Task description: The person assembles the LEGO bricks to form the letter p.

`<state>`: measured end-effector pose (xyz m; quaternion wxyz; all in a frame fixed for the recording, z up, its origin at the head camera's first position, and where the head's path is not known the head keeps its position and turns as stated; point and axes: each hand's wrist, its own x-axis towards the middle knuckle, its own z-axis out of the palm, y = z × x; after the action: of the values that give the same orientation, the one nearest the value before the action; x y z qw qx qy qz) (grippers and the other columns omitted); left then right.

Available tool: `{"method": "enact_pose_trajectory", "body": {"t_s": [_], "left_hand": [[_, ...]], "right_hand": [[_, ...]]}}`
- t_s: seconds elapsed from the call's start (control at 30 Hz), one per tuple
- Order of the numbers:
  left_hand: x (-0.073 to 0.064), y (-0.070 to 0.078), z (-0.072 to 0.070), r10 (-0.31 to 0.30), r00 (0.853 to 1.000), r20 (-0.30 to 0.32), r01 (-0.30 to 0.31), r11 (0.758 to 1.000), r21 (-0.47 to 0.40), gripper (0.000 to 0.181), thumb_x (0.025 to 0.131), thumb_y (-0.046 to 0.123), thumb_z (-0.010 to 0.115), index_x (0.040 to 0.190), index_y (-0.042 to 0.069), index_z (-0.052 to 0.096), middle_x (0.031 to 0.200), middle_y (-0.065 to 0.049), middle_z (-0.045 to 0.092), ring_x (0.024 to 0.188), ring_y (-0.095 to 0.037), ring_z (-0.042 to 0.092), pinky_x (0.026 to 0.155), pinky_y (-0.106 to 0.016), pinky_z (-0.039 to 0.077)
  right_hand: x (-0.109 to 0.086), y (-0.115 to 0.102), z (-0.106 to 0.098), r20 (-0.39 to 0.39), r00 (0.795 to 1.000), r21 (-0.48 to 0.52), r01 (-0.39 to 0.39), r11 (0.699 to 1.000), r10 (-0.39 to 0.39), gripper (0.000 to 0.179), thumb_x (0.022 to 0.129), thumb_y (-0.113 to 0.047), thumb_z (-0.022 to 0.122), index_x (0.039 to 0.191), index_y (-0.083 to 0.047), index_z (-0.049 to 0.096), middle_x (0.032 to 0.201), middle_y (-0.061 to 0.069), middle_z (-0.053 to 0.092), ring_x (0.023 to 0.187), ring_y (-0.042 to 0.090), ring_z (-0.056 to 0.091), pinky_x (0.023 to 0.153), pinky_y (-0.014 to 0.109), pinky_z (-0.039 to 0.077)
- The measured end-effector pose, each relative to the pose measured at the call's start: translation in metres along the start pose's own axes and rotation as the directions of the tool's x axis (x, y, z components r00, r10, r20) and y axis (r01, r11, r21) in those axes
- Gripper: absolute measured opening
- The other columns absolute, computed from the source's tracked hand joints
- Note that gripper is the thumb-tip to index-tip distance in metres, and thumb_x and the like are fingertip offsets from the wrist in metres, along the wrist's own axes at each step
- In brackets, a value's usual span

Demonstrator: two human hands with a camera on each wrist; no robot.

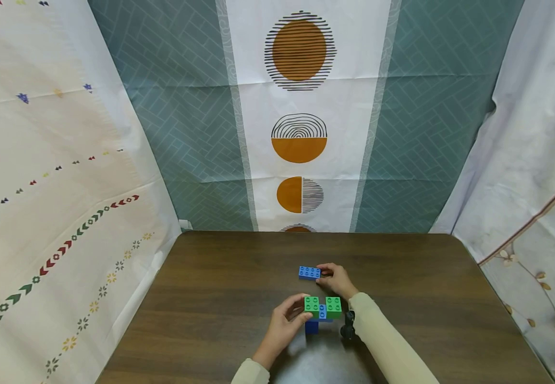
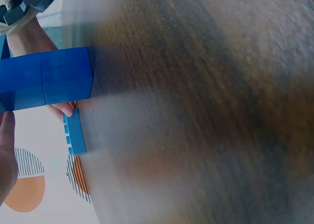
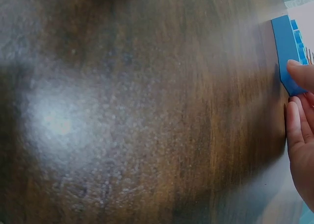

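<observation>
My left hand (image 1: 284, 322) grips the left side of a toy-brick build, thumb in front and fingers behind. The build has two green bricks (image 1: 333, 305) on top with a small blue piece (image 1: 323, 311) between them. Darker blue bricks (image 1: 311, 327) form its lower part, and their smooth sides (image 2: 66, 76) show large in the left wrist view. Beyond the build, my right hand (image 1: 337, 281) pinches the right end of a studded blue brick (image 1: 309, 273), which sits studs up at the tabletop. The right wrist view shows thumb and fingers at the end of this brick (image 3: 286, 47).
The dark wooden table (image 1: 229, 277) ends at a straight far edge against a hanging patterned cloth (image 1: 301, 106). Pale cloths hang on the left (image 1: 66, 160) and right. A black wrist camera (image 1: 348, 325) on the right wrist sits close beside the build.
</observation>
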<state>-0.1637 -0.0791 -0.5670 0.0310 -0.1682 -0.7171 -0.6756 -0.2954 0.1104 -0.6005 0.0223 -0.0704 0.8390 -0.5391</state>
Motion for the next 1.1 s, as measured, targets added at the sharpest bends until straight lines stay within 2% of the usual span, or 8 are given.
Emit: {"method": "enact_pose_trajectory", "body": {"t_s": [0.13,0.37,0.53,0.73,0.93,1.1], "left_hand": [[0.000,0.001,0.000,-0.005,1.000,-0.003,0.005,1.000,0.008,0.039,0.088,0.013,0.070,0.124,0.003,0.059,0.120,-0.014,0.063,0.110,-0.020,0.061,0.093,-0.034,0.051],[-0.003,0.032,-0.001,-0.026,1.000,0.013,0.026,1.000,0.003,0.038,0.088,0.006,0.069,0.122,-0.005,0.058,0.120,-0.018,0.062,0.110,-0.028,0.061,0.093,-0.045,0.050],[-0.003,0.032,-0.001,-0.026,1.000,0.012,0.026,1.000,-0.002,0.038,0.088,0.005,0.069,0.122,-0.006,0.058,0.119,-0.018,0.062,0.110,-0.031,0.060,0.093,-0.045,0.050],[-0.003,0.031,-0.001,-0.014,1.000,0.017,0.014,1.000,-0.016,0.038,0.088,0.004,0.069,0.122,-0.006,0.057,0.120,-0.020,0.062,0.111,-0.036,0.058,0.094,-0.044,0.050],[-0.002,0.031,-0.001,-0.020,1.000,0.021,0.020,1.000,-0.005,0.037,0.088,0.006,0.068,0.122,-0.004,0.058,0.119,-0.018,0.063,0.111,-0.034,0.059,0.093,-0.041,0.051],[-0.002,0.032,-0.001,-0.024,0.999,0.026,0.024,1.000,-0.004,0.038,0.088,0.005,0.068,0.123,-0.006,0.057,0.119,-0.018,0.062,0.111,-0.035,0.059,0.094,-0.042,0.050]], "right_hand": [[0.000,0.000,0.001,-0.008,1.000,0.000,0.001,1.000,-0.001,0.030,0.079,0.003,0.075,0.109,-0.001,0.069,0.103,0.012,0.066,0.096,0.028,0.061,0.083,0.043,0.054],[0.001,-0.001,-0.001,-0.001,1.000,-0.005,0.005,1.000,-0.005,0.028,0.080,0.000,0.076,0.108,-0.002,0.070,0.102,0.011,0.067,0.093,0.026,0.062,0.081,0.041,0.055],[0.001,-0.002,-0.004,-0.003,1.000,0.004,0.017,1.000,-0.017,0.028,0.080,0.001,0.076,0.106,0.000,0.070,0.101,0.013,0.067,0.092,0.027,0.063,0.082,0.041,0.055],[0.001,-0.001,-0.007,0.005,1.000,0.028,-0.004,1.000,0.004,0.027,0.081,0.000,0.075,0.107,-0.001,0.070,0.103,0.013,0.068,0.093,0.026,0.064,0.084,0.041,0.055],[0.002,0.001,-0.010,0.019,1.000,0.069,-0.019,0.997,0.017,0.028,0.081,0.001,0.075,0.108,0.000,0.069,0.105,0.014,0.067,0.093,0.026,0.065,0.083,0.040,0.056],[0.002,-0.001,-0.014,0.030,0.999,0.087,-0.027,0.996,0.024,0.029,0.081,0.001,0.075,0.109,0.001,0.069,0.105,0.015,0.067,0.093,0.027,0.065,0.081,0.039,0.057]]}}
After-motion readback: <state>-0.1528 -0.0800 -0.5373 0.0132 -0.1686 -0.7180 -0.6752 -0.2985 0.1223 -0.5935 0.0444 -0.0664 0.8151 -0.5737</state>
